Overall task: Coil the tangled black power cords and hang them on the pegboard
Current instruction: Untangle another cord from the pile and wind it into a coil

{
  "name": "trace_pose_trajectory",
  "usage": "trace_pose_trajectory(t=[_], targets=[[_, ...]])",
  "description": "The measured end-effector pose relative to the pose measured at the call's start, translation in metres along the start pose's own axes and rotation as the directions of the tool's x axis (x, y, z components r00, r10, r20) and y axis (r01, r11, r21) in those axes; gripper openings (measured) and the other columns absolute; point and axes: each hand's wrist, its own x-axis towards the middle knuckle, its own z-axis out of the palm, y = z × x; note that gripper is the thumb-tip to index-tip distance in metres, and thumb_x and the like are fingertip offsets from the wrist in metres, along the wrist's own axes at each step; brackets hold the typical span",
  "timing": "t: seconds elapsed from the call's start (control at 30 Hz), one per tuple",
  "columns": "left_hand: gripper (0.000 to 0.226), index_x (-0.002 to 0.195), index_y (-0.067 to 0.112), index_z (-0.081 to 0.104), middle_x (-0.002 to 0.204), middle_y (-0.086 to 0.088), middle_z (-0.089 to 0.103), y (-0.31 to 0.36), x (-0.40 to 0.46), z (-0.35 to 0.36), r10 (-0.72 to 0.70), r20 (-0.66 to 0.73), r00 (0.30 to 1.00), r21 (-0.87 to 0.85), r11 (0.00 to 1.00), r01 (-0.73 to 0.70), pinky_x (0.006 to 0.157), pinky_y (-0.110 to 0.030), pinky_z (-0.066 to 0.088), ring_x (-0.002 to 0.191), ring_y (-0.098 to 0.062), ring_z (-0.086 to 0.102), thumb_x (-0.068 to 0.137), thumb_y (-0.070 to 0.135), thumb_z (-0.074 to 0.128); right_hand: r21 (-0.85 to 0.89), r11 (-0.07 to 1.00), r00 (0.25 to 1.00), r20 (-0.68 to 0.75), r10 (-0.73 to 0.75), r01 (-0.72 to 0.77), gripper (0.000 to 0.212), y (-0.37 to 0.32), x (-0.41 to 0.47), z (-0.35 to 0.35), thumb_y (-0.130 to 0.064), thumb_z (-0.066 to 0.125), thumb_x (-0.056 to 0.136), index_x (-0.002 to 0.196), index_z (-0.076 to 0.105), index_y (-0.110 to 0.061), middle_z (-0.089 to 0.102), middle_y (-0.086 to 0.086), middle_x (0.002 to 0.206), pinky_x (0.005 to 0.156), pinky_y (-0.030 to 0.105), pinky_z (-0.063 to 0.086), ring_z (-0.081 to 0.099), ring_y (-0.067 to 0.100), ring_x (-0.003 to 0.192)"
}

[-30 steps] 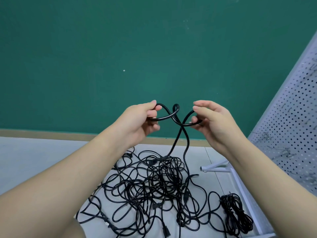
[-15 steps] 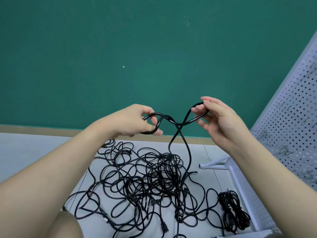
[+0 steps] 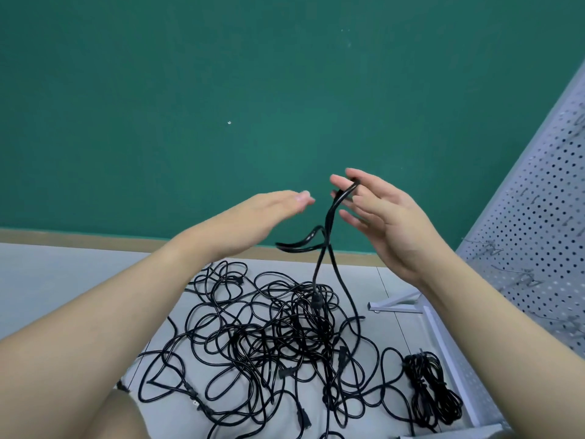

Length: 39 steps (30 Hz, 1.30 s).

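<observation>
On the grey floor (image 3: 79,280) lies a big messy pile of black cords (image 3: 278,337), all looped over each other. Just to the right of the pile sits a small cord bundle (image 3: 432,397) that is already wound up, next to the white frame of the pegboard (image 3: 538,223). The pegboard leans at the right edge and has little metal hooks on it. Up in the air, the right hand (image 3: 384,217) pinches a loop of one cord (image 3: 329,223) between its thumb and fingers, so its grip has hold of that cord. The cord hangs down from there into the pile. The left hand (image 3: 253,220) is flat with straight fingers, its grip wide open and holding nothing, just beside the hanging cord. A green wall (image 3: 221,90) stands behind.
</observation>
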Motion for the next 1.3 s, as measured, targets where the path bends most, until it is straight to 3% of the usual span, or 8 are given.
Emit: trace_pose_trajectory(t=[0.3, 0.5, 0.67, 0.8, 0.97, 1.13, 1.2, 1.3], targets=[[0.022, 0.087, 0.024, 0.073, 0.099, -0.001, 0.065, 0.004, 0.004, 0.033, 0.19, -0.123, 0.974, 0.118, 0.977, -0.176, 0.102, -0.045, 0.046, 0.098, -0.014, 0.063, 0.098, 0.042, 0.066, -0.148, 0.986, 0.988, 0.145, -0.059, 0.081, 0.052, 0.008, 0.003, 0.006, -0.003, 0.052, 0.091, 0.14, 0.057, -0.022, 0.072, -0.005, 0.129, 0.117, 0.043, 0.038, 0.06, 0.016, 0.13], [0.048, 0.069, 0.017, 0.052, 0.069, -0.002, 0.049, 0.016, 0.005, 0.027, 0.217, -0.278, 0.936, 0.016, 0.975, -0.221, 0.07, -0.035, 0.04, 0.064, -0.016, 0.047, 0.108, 0.043, 0.044, -0.264, 0.961, 0.994, -0.05, -0.098, 0.082, 0.021, 0.017, 0.007, -0.001, -0.018, 0.076, 0.084, 0.103, 0.078, -0.026, 0.054, 0.001, 0.087, 0.09, 0.035, 0.042, 0.052, 0.015, 0.084], [0.044, 0.072, 0.017, 0.036, 0.056, 0.003, 0.037, 0.029, 0.007, 0.028, 0.072, -0.267, 0.961, -0.514, 0.833, -0.205, 0.057, -0.03, 0.05, 0.049, -0.018, 0.046, 0.112, 0.035, 0.037, -0.282, 0.959, 0.996, 0.087, 0.036, -0.01, 0.038, 0.017, 0.004, 0.004, -0.029, 0.061, 0.103, 0.068, 0.069, -0.018, 0.048, -0.001, 0.06, 0.067, 0.028, 0.037, 0.04, 0.017, 0.059], [0.044, 0.071, 0.025, 0.03, 0.054, 0.008, 0.018, 0.016, 0.01, -0.025, -0.163, -0.457, 0.875, -0.731, 0.628, -0.265, 0.039, -0.019, 0.013, 0.041, -0.007, 0.014, 0.11, 0.04, 0.04, -0.482, 0.873, 0.991, 0.062, 0.121, -0.076, 0.054, 0.014, 0.002, -0.028, -0.038, 0.067, 0.099, 0.06, 0.033, -0.023, 0.025, 0.0, 0.056, 0.068, 0.033, 0.03, 0.031, 0.019, 0.05], [0.042, 0.07, 0.019, 0.052, 0.055, 0.007, 0.028, -0.054, 0.004, -0.065, -0.171, -0.616, 0.769, -0.314, 0.948, -0.041, 0.046, -0.021, 0.018, 0.044, -0.012, 0.022, 0.103, 0.045, 0.056, -0.513, 0.833, 0.974, -0.025, 0.223, -0.204, 0.051, 0.022, -0.002, -0.061, -0.035, 0.066, 0.099, 0.061, 0.035, -0.022, 0.03, 0.0, 0.055, 0.056, 0.029, 0.03, 0.027, 0.017, 0.047], [0.034, 0.122, 0.019, 0.067, 0.1, -0.009, 0.07, -0.08, 0.008, -0.044, -0.281, -0.416, 0.865, 0.237, 0.884, 0.402, 0.084, -0.036, 0.051, 0.089, -0.028, 0.068, 0.097, 0.042, 0.065, -0.28, 0.93, 0.962, 0.068, 0.266, -0.237, 0.032, 0.022, -0.001, -0.051, -0.022, 0.05, 0.107, 0.077, 0.051, -0.012, 0.024, -0.006, 0.06, 0.045, 0.019, 0.019, 0.016, 0.011, 0.052], [0.067, 0.152, 0.019, 0.044, 0.143, -0.011, 0.057, -0.07, 0.009, -0.031, -0.258, -0.31, 0.915, 0.375, 0.851, 0.367, 0.109, -0.035, 0.04, 0.132, -0.027, 0.054, 0.095, 0.044, 0.069, -0.213, 0.953, 0.961, 0.128, 0.243, -0.213, 0.03, 0.019, -0.001, -0.039, -0.02, 0.044, 0.11, 0.085, 0.057, -0.009, 0.025, -0.005, 0.062, 0.045, 0.018, 0.019, 0.017, 0.009, 0.052], [0.074, 0.157, 0.029, 0.037, 0.159, 0.003, 0.04, -0.044, 0.01, -0.001, -0.066, -0.005, 0.998, 0.38, 0.923, 0.063, 0.12, -0.026, 0.026, 0.146, -0.011, 0.037, 0.093, 0.045, 0.072, -0.222, 0.964, 0.96, 0.204, 0.192, -0.146, 0.031, 0.016, -0.008, -0.018, -0.025, 0.043, 0.11, 0.088, 0.059, -0.011, 0.033, 0.001, 0.065, 0.045, 0.021, 0.027, 0.026, 0.013, 0.052]])
